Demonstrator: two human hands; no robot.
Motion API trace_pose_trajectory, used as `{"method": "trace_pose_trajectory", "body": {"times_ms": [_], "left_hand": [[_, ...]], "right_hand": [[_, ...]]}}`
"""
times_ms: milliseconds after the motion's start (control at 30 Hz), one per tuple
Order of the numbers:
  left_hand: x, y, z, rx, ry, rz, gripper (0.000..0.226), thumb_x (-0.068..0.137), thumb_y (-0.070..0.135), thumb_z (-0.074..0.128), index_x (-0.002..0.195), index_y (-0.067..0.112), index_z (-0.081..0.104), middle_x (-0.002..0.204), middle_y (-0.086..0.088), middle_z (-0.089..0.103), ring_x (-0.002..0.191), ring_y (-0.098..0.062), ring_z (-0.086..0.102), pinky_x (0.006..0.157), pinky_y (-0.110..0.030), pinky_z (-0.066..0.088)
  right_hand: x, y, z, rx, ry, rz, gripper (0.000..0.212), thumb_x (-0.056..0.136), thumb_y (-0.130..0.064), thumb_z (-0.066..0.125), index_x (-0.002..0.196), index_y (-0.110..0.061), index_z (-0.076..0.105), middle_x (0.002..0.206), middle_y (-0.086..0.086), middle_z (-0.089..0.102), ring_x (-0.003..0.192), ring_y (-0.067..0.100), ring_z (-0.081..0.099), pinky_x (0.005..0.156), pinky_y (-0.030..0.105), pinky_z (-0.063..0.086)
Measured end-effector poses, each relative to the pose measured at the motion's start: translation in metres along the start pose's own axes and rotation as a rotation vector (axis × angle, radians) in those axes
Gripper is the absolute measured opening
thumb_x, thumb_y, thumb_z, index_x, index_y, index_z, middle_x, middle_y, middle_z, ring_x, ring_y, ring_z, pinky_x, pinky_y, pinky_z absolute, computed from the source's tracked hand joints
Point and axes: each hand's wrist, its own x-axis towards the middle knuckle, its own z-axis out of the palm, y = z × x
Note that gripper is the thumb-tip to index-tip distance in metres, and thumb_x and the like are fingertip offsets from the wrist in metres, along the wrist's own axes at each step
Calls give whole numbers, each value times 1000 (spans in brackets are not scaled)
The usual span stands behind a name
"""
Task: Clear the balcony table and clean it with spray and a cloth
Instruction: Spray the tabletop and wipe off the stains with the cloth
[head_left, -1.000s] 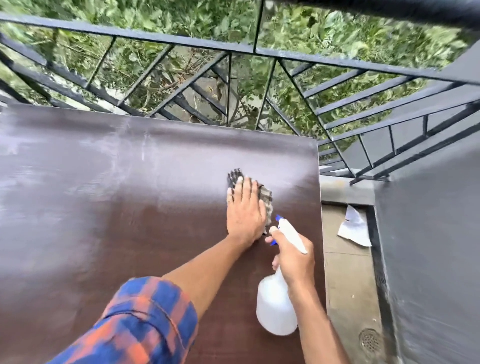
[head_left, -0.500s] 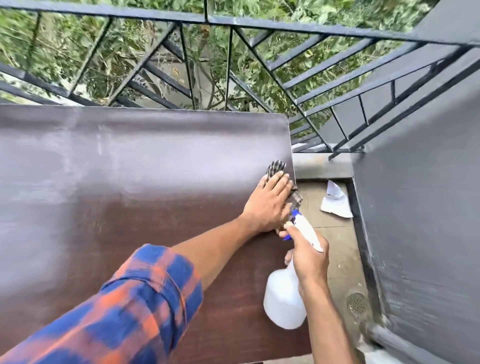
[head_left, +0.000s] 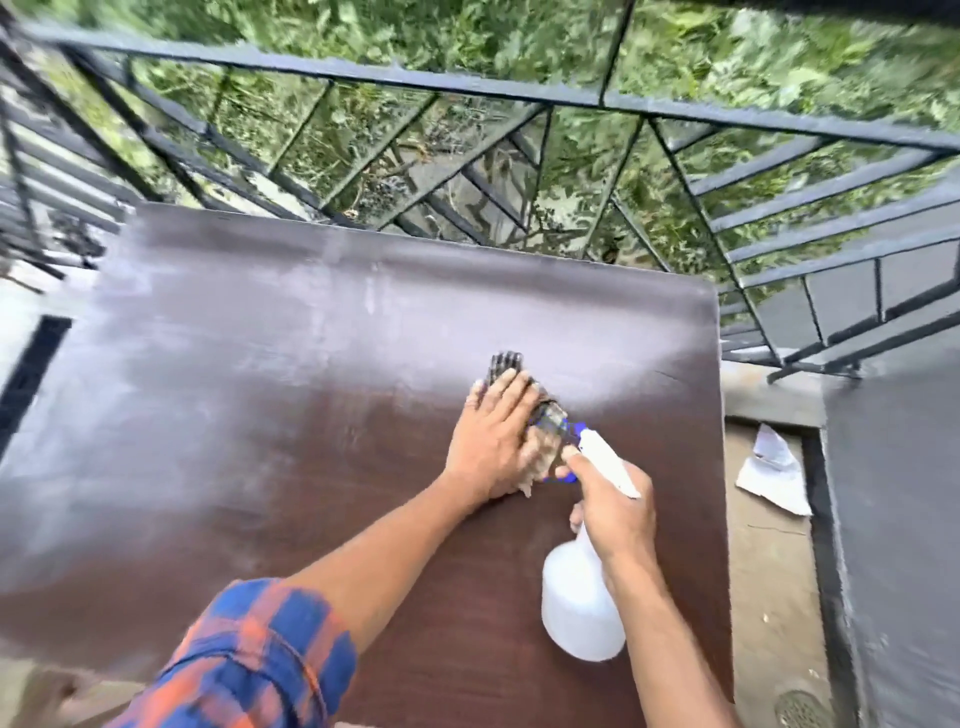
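A checked cloth (head_left: 524, 395) is being pressed flat under the left hand (head_left: 493, 441), near the table's (head_left: 234, 415) right edge. A white spray bottle (head_left: 582, 597) is being gripped by the right hand (head_left: 613, 514).

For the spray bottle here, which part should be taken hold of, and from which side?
Grip the spray bottle by the narrow neck under its head, from the near side as the right hand does: the nozzle points away toward the cloth, so a forefinger falls on the blue trigger; the round body is wider.
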Motion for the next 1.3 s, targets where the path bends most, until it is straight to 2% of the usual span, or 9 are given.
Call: {"method": "trace_pose_trajectory", "body": {"times_ms": [67,233,400,500,633,933,1133,1300], "left_hand": [[-16,-39,-18,70,52,-125,60,87,37,47,144,17,51,154,-4,44,145,-22,35,117,-53,26],[-36,-101,-48,126,132,-508,59,90,37,44,145,17,48,156,-6,41,148,-22,29,119,-53,18],[-11,-121,-52,86,136,-579,63,90,39,37,146,12,47,157,-11,38,148,-27,28,121,-51,17],[14,-139,-58,77,144,-618,66,89,40,33,146,11,46,158,-11,37,149,-27,25,121,-49,16],[47,-156,-64,32,129,-639,69,89,41,30,149,8,40,160,-14,30,151,-28,17,123,-48,11],[127,-175,-59,50,64,-581,70,89,38,30,150,4,35,159,-19,29,149,-34,17,123,-50,10],[159,-160,-48,76,32,-560,69,92,37,29,151,3,31,160,-19,27,150,-33,16,123,-49,10],[186,-112,-29,140,-21,-425,73,88,40,18,141,-3,42,149,-26,40,142,-41,29,120,-51,18]], "right_hand": [[-4,-9,26,-10,-65,-11,26,84,-29,77,75,-5,71,76,27,69,34,20,44,50,35,41],[-15,-28,79,-65,-224,-62,30,89,-27,76,68,-7,70,69,17,67,34,18,45,43,25,38],[-23,-38,116,-104,-295,-95,23,85,-30,74,68,-16,69,71,16,71,39,22,50,48,30,41],[-19,-41,123,-97,-278,-81,26,85,-31,74,69,-12,67,78,20,73,39,22,48,48,29,41],[-8,-40,123,-102,-241,-48,25,85,-33,74,69,-15,69,79,17,74,39,21,48,46,28,40],[24,-50,112,-24,-211,14,22,84,-31,73,73,-13,68,77,13,73,40,22,46,47,29,40],[36,-54,86,22,-208,34,21,83,-31,72,73,-13,69,69,4,65,46,24,45,44,25,39],[48,-52,46,36,-158,46,28,87,-31,73,67,-11,70,79,12,75,41,20,46,50,32,41]]}}
